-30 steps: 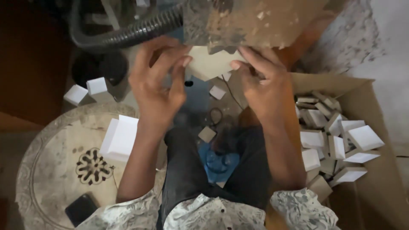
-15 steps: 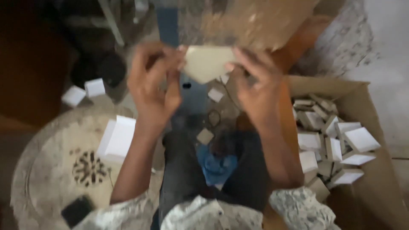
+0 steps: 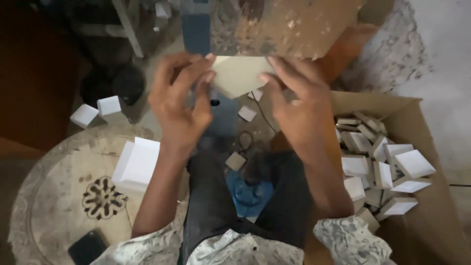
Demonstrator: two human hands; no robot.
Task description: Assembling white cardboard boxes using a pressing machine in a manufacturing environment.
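Observation:
A flat, pale cardboard piece (image 3: 239, 76) is held up in front of me between both hands. My left hand (image 3: 180, 100) grips its left edge with fingers curled over it. My right hand (image 3: 297, 105) holds its right edge, thumb and fingers pressing the card. The top of the piece meets a dusty brown board (image 3: 294, 27) and a blue-grey upright part (image 3: 196, 32) of a machine. My dark trousers (image 3: 245, 201) show below the hands.
An open cardboard box (image 3: 422, 122) at right holds several folded white boxes (image 3: 392, 169). A stack of flat white cards (image 3: 137, 164) and a dark phone (image 3: 87, 248) lie on a round patterned tabletop (image 3: 59, 196). Two white boxes (image 3: 98, 110) and small card scraps (image 3: 235, 161) lie on the floor.
Both hands have lifted the card piece higher and farther from me, up against the machine's board. The view has shifted slightly.

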